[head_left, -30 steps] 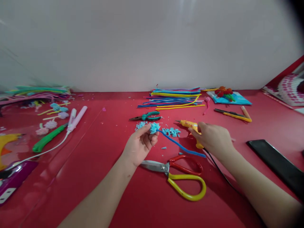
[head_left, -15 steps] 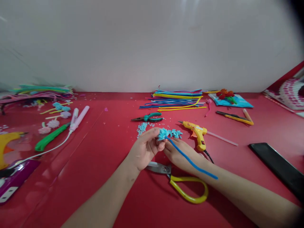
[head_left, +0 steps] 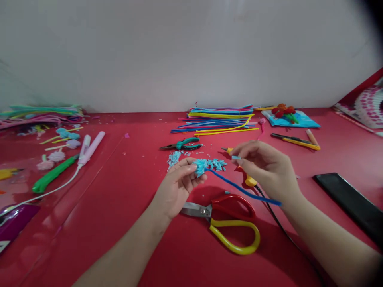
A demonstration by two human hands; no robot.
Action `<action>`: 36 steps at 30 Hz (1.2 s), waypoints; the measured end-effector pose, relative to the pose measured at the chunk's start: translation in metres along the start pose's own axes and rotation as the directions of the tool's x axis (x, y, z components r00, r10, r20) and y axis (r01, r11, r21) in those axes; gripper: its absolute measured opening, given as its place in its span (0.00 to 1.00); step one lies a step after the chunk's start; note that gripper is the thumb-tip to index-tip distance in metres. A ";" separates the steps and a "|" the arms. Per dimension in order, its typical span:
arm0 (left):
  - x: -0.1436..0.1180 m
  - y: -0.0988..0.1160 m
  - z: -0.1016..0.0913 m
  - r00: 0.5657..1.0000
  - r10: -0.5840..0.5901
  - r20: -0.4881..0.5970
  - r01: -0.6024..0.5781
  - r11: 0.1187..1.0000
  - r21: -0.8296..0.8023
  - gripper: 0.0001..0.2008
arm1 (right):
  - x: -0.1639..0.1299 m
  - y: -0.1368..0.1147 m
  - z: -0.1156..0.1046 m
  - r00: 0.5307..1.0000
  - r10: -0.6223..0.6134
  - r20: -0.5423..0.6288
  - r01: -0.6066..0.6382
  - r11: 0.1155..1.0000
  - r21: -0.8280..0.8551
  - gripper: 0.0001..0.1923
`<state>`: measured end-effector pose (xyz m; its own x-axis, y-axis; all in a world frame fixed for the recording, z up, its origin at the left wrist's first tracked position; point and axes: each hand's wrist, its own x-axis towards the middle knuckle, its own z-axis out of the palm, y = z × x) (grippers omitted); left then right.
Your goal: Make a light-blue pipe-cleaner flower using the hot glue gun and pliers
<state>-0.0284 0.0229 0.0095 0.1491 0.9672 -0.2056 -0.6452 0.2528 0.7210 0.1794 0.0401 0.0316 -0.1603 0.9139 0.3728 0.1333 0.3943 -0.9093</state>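
- Blue pipe-cleaner flower (head_left: 201, 166) sits right at centre, held just above the red counter (head_left: 119, 223), its fuzzy pale-blue head pinched between thumb and fingertips of the left hand (head_left: 176, 187).
- Stem (head_left: 239, 189) is a darker blue, thin and fuzzy, trailing away to the right and passing under the right wrist; gripped at the head like that, the flower shows its tuft side toward the other hand.
- Right hand (head_left: 266, 167) hovers close by, thumb and forefinger pressed together on a tiny blue snippet (head_left: 236, 158), the other fingers loosely curled; my guess is a fine pinch suits a bit that small.
- Just behind the flower lies a little heap of matching cut bits (head_left: 217, 163), near enough to pick from without stretching.
- Yellow glue gun (head_left: 249, 180) lies mostly hidden beneath the right hand, nozzle poking out to the left, black cord running toward the near edge.
- Scissors (head_left: 227, 221) rest flat below both hands, steel blades shut, one handle loop red, the other yellow, both glossy.
- Green-handled pliers (head_left: 182, 144) lie farther back, and behind them a flat stack of pipe cleaners (head_left: 221, 119) in blue, yellow and pink, all straight.
- Off to the left, a green-handled tool (head_left: 50, 177) and some finished fluffy flowers (head_left: 60, 139).
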 end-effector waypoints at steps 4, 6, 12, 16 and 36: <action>0.001 0.000 -0.001 1.000 -0.024 -0.020 0.024 0.999 -0.024 0.02 | 0.002 0.002 -0.002 0.998 0.061 0.022 -0.064 0.976 0.208 0.06; 0.001 -0.001 -0.001 0.998 -0.054 -0.013 0.054 0.998 -0.024 0.02 | 0.004 0.006 -0.001 0.991 0.125 0.051 -0.135 0.944 0.303 0.06; 0.002 -0.005 -0.003 0.983 -0.179 0.029 0.178 0.983 0.038 0.07 | -0.002 0.007 0.008 0.930 0.299 0.216 -0.353 0.889 0.291 0.05; 0.001 -0.006 -0.002 0.979 -0.202 0.015 0.201 0.978 0.055 0.07 | -0.006 0.001 0.012 0.908 0.358 0.219 -0.405 0.884 0.232 0.02; 0.001 -0.011 -0.001 0.929 -0.365 0.065 0.348 0.918 0.191 0.09 | -0.009 -0.008 0.016 0.962 0.050 0.270 -0.021 0.994 -0.111 0.04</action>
<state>-0.0223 0.0210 0.0009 0.4229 0.8074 -0.4113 -0.3974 0.5732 0.7166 0.1636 0.0278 0.0322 -0.4114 0.8728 0.2627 0.2441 0.3832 -0.8908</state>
